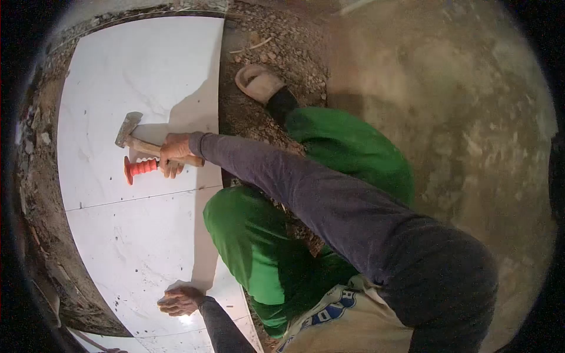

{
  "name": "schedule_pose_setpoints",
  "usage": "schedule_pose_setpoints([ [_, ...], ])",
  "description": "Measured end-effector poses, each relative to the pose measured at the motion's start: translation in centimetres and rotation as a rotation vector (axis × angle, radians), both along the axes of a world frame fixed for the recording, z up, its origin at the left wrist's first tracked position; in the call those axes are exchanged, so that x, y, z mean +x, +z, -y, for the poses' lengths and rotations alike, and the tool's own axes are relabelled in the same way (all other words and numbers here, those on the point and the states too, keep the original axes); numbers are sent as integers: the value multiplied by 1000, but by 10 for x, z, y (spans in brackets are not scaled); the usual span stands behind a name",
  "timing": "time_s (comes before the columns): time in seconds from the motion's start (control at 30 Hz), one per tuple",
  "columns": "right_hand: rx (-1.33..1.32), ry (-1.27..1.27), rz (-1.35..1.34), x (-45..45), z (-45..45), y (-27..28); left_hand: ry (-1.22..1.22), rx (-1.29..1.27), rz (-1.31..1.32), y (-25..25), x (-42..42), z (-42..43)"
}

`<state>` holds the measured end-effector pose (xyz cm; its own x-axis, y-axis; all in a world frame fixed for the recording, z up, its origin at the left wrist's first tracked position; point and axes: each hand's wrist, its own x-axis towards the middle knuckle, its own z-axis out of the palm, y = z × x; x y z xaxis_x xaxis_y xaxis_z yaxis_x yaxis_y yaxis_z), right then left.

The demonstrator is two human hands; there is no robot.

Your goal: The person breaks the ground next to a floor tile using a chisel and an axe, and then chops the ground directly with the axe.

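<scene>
My right hand (175, 154) is wrapped round the wooden handle of a hammer (129, 128) with a worn metal head, above the white tiles (135, 65). Its fingers also close at the end of a chisel's red ribbed grip (141, 168), which has a round red guard; the rest of the chisel is hidden by the hand. Lower in the view, my left hand (180, 301) rests on a white tile with its fingers stretched out, and I see nothing in it. Dark specks of debris lie on the tile around that hand.
Thin joint lines run between the tiles. Soil and rubble (44, 141) border their far edge, with more rubble (282, 44) near my sandalled foot (259, 82). My bent legs in green trousers (353, 153) are beside the tiles. A stained concrete surface (447, 117) spreads at right.
</scene>
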<state>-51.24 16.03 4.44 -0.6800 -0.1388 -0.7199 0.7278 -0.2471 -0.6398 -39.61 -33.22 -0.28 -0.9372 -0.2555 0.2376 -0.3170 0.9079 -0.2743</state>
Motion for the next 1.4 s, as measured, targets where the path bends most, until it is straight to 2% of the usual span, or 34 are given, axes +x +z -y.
schedule_pose_setpoints([
  [0.03, 2, -60, -27, 9, 9, 3, 37, 1, 57, 3, -3, 0],
  [0.1, 4, -182, -74, 31, 24, 0, -95, -260, 45, -49, 3, 45],
  [0.17, -14, -219, -60, 55, 36, -15, 95, 38, -80, -41, 11, 37],
  [0.23, 41, -318, -1, 80, 45, -14, 229, 134, -92, 3, 9, -16],
  [0.27, 87, -394, -200, 98, 53, -42, 237, 150, -80, 3, 7, -17],
  [0.37, 204, -368, 48, 111, 45, -16, 243, 151, -30, -4, -1, -7],
  [0.43, 316, -285, 62, 121, 42, -27, 239, 101, 28, -17, 10, 12],
  [0.53, 228, -327, 21, 129, 37, -25, 251, 75, -6, -26, 7, 12],
  [0.63, 33, -401, -15, 138, 41, -38, 348, 163, 63, 5, 8, -20],
  [0.67, -19, -428, -33, 138, 42, -42, 174, 105, -103, 0, 9, -13],
  [0.73, -178, -429, -25, 139, 37, -46, 256, 143, 34, -6, 8, 1],
  [0.8, -20, -509, -3, 141, 47, -27, 301, 166, 117, 12, 2, -23],
  [0.87, -46, -537, -33, 148, 43, -12, 339, 181, 140, 25, 9, -39],
  [0.97, -57, -558, -66, 171, 38, -15, 250, 68, 121, -8, 5, -26],
  [1.0, -38, -558, -71, 182, 37, -17, 213, 21, 117, -1, 7, -27],
  [1.1, 150, -522, -48, 224, 23, -21, 143, -82, 102, 12, 15, -45],
  [1.3, 813, -339, 131, 314, 2, -31, 23, -225, 5, 11, 18, -36],
  [1.33, 890, -311, 174, 326, -2, -32, -4, -262, -12, -4, 18, -13],
  [1.4, 1007, -283, 240, 342, -14, -26, -67, -340, -50, -64, 11, 57],
])
